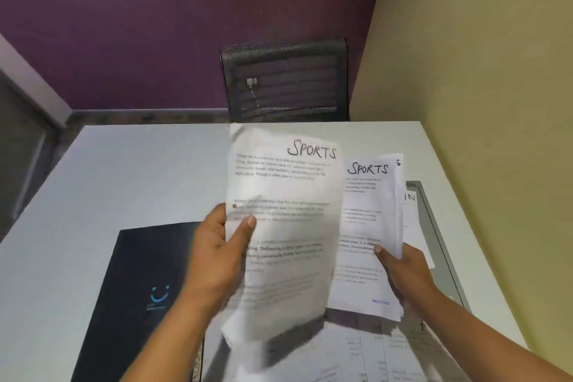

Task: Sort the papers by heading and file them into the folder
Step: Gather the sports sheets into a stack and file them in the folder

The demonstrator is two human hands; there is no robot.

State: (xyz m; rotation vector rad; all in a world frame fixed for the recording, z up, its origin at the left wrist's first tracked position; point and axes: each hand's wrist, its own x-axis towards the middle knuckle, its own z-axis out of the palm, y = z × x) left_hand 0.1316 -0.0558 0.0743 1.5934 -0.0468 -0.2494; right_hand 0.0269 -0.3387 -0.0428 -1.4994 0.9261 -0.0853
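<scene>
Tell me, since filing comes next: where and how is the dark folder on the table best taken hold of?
Probably its bare left long edge, from the left: the dark folder lies flat, its right side hidden behind the left hand.

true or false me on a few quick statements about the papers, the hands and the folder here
1. The left hand holds up a SPORTS sheet. True.
2. The right hand is empty. False: it grips a stack of papers, and the top page is also headed SPORTS.
3. The folder lies on the table, to the left of the left hand. True.
4. The folder is bright red. False: it is dark, with a small blue smiley mark on it.
5. A chair stands beyond the table's far edge. True.
</scene>
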